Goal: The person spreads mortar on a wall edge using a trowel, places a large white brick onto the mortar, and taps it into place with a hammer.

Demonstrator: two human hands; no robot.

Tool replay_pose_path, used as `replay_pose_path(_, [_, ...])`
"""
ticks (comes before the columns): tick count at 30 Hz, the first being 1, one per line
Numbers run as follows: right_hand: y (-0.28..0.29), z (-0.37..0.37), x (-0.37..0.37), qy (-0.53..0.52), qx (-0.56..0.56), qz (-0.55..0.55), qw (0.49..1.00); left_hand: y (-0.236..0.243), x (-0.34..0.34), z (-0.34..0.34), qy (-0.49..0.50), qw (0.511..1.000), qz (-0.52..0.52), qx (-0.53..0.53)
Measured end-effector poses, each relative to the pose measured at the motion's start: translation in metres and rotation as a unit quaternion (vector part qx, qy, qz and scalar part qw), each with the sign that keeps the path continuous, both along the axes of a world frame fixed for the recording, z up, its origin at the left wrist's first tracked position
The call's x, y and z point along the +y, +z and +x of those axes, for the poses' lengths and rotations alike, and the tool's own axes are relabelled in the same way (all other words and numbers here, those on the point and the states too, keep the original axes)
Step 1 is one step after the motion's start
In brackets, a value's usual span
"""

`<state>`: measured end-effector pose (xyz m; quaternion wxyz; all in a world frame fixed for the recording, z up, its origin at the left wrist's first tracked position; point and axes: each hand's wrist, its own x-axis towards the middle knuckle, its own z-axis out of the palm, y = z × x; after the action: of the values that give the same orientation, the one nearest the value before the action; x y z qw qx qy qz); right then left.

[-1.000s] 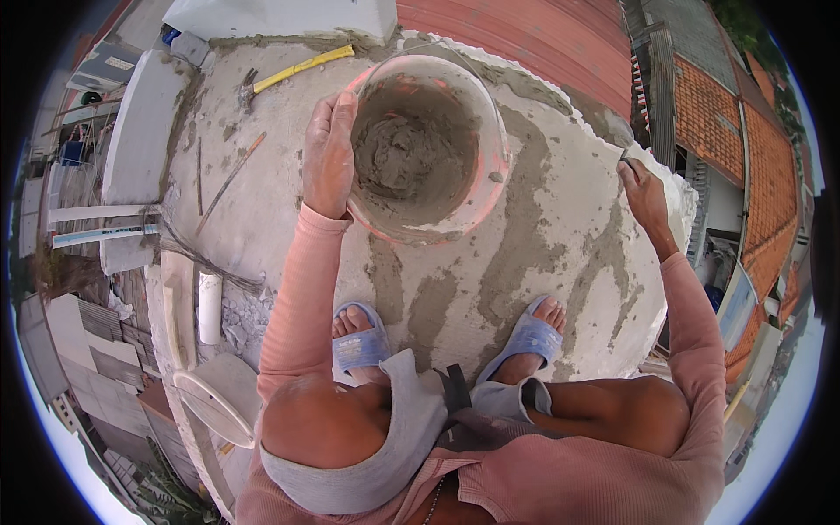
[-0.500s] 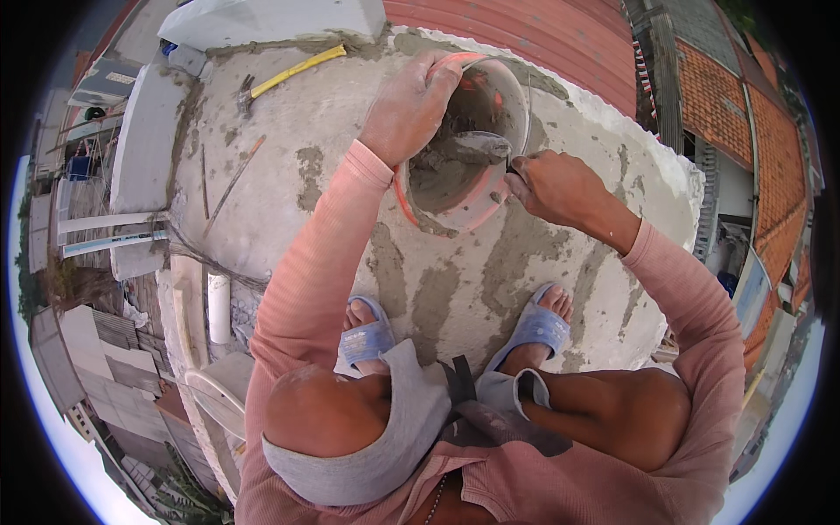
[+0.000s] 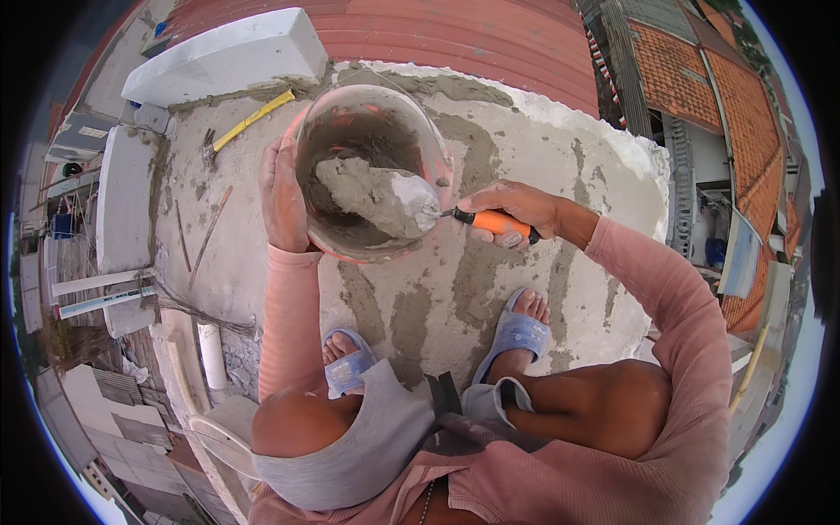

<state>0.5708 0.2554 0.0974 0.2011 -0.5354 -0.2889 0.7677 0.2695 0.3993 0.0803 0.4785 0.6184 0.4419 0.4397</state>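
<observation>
With my left hand I grip the left side of a mortar-smeared bucket; its mouth tilts toward me. Wet grey mortar coats the inside. My right hand is closed round the orange and black handle of a trowel. A large lump of mortar lies on the blade, over the bucket's mouth. Part of the blade is covered by that lump. The fingertips of my left hand are partly hidden against the bucket.
A hammer with a yellow handle lies on the mortar-streaked slab. White blocks edge its far left. Thin rods rest at left. Beyond the rough right edge are lower tiled roofs. My sandalled feet stand close by.
The bucket has shifted left and tipped toward me. My left hand has moved from its upper rim to its left side. The trowel has come up carrying a lump of mortar.
</observation>
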Motion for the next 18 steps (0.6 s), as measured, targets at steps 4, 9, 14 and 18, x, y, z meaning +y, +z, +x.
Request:
replay_pose_path(4, [0.041,0.056,-0.007,-0.045,-0.029,0.084,0.995,-0.026,0.002,-0.056,0.044,0.985,-0.106,-0.132])
replay_pose_path(9, [0.04,0.141,-0.003,-0.051,-0.341,0.196,0.918,-0.078,-0.003,-0.098,0.152,0.985,-0.071,-0.031])
replay_pose_path(14, [-0.044,0.205,-0.001,0.063,-0.641,0.375,0.667,-0.096,0.004,-0.098,0.138,0.989,-0.037,0.047])
replay_pose_path(18, [-0.044,0.183,-0.022,0.087,-0.72,0.275,0.631,-0.084,-0.005,-0.096,0.154,0.988,-0.022,0.013])
